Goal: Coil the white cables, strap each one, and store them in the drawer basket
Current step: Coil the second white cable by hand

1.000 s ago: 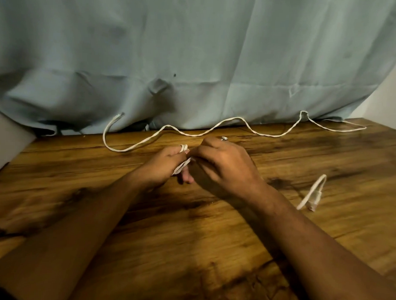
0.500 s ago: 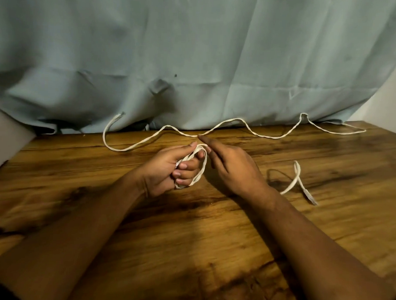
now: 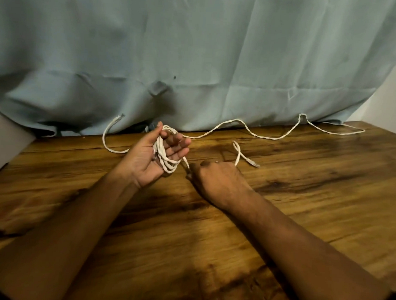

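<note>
Left hand (image 3: 155, 158): lying palm up, fingers relaxed, carrying white cable (image 3: 168, 168) loops.
Right hand (image 3: 216, 179): pinching that cable beside the loops, hovering over the wooden table (image 3: 302, 209).

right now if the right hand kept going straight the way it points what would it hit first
Likely the cable coiled over the left hand, just ahead of the right hand, which pinches the same cable; depth is hard to judge.

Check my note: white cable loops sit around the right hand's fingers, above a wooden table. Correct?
No. The head view shows the white cable loops around the fingers of the left hand, not the right hand, above the wooden table.
</note>
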A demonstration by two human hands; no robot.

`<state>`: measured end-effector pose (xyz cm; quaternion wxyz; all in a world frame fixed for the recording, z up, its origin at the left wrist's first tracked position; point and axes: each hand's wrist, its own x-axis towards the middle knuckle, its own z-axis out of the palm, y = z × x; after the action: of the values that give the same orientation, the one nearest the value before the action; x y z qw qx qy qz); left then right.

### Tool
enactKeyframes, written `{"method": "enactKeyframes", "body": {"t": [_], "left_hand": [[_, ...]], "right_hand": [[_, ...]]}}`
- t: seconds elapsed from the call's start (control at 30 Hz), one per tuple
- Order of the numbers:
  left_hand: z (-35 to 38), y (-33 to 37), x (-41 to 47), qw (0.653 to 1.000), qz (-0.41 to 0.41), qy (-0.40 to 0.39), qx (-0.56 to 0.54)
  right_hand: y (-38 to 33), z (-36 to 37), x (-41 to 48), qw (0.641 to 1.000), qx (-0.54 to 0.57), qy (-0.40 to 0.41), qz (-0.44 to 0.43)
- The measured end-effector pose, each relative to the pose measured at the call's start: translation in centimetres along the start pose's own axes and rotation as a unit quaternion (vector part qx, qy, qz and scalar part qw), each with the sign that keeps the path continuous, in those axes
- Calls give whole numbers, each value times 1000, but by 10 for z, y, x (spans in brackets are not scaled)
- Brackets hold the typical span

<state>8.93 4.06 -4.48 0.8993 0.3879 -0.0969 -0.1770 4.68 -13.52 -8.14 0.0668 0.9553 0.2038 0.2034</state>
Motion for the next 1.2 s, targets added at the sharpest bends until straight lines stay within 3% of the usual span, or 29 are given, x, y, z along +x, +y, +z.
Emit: {"method": "enactKeyframes", "body": {"t": [0.27, 0.47, 0.57, 0.7, 0.83, 0.93, 1.03, 1.13, 1.2], "left_hand": [[-16, 3, 14, 999, 18, 6, 45], [-19, -15, 11, 958, 43, 0, 282], [-21, -23, 9, 904, 78, -4, 419], [-19, -27, 9, 886, 49, -46, 459], [-11, -23, 4, 918, -13, -83, 388], [-7, -21, 1, 937, -88, -126, 313], [-7, -16, 1, 947, -136, -143, 254], [-10, -10, 0, 954, -149, -145, 216], [-10, -9, -1, 953, -154, -141, 219]], "right_hand": [[-17, -10, -4, 992, 26, 24, -122], [-21, -17, -3, 985, 68, 49, -154], [-9, -21, 0, 977, 31, 146, -153], [10, -20, -1, 957, 69, 259, -109], [29, -9, 0, 942, 247, 227, -6], [36, -2, -3, 928, 344, 139, 35], [30, 1, -2, 874, 483, 43, 40], [23, 0, 0, 857, 513, 18, 48], [20, 1, -1, 891, 453, 21, 31]]}}
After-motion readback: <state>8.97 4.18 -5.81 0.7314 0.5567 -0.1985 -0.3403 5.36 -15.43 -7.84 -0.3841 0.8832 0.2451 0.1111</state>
